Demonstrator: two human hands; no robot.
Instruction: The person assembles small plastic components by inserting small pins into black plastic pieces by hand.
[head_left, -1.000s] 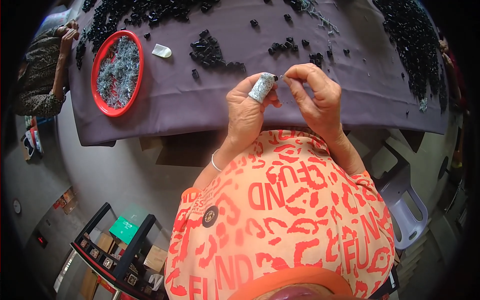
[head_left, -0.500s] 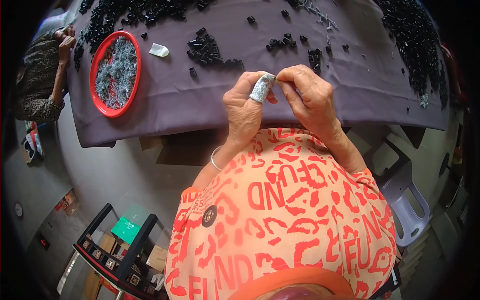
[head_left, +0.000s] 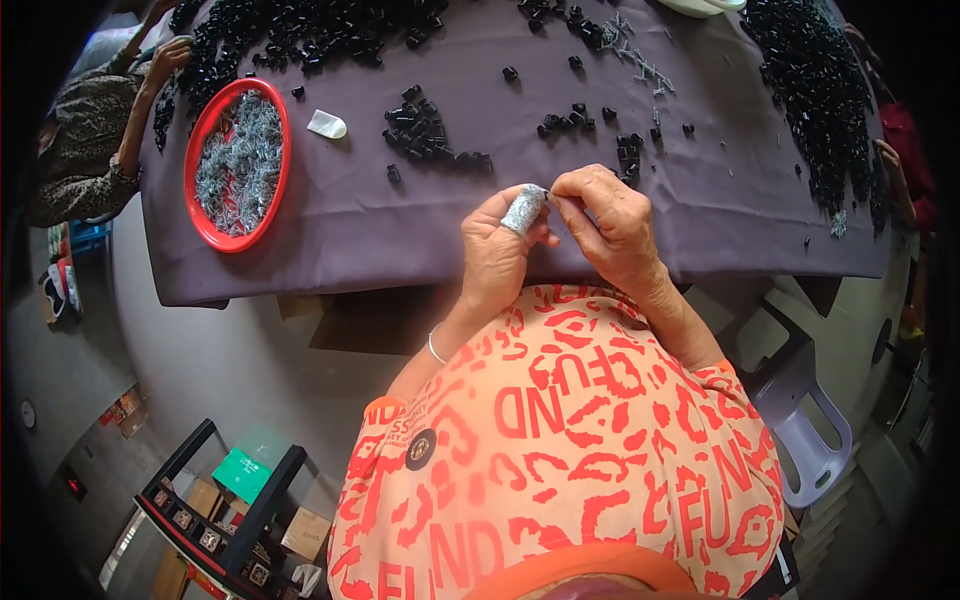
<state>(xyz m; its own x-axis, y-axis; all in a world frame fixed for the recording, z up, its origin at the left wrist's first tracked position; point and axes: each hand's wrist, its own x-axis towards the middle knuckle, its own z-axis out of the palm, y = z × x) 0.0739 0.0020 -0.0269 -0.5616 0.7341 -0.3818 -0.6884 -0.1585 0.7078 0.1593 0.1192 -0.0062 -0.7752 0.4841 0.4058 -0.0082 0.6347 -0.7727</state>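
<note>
My left hand [head_left: 498, 250] is held over the near edge of the purple-covered table [head_left: 340, 225], its forefinger wrapped in a grey fingertip cover [head_left: 521, 210]. My right hand [head_left: 607, 222] meets it fingertip to fingertip. Both pinch a very small piece [head_left: 545, 191] between them; it is too small to tell what it is. A cluster of small black parts [head_left: 425, 130] lies on the cloth just beyond my hands. More black parts [head_left: 627, 150] sit close to my right fingers.
A red round tray [head_left: 238, 165] of grey metal bits stands at the left, a white thimble-like cap [head_left: 327, 124] beside it. Big heaps of black parts [head_left: 815, 85] lie at far right and far left. Another person [head_left: 95, 140] sits left. A shelf cart [head_left: 215, 520] and grey stool [head_left: 800, 420] stand below.
My right fingers have shifted slightly left against my left fingertips. The hands stay at the same spot above the table edge.
</note>
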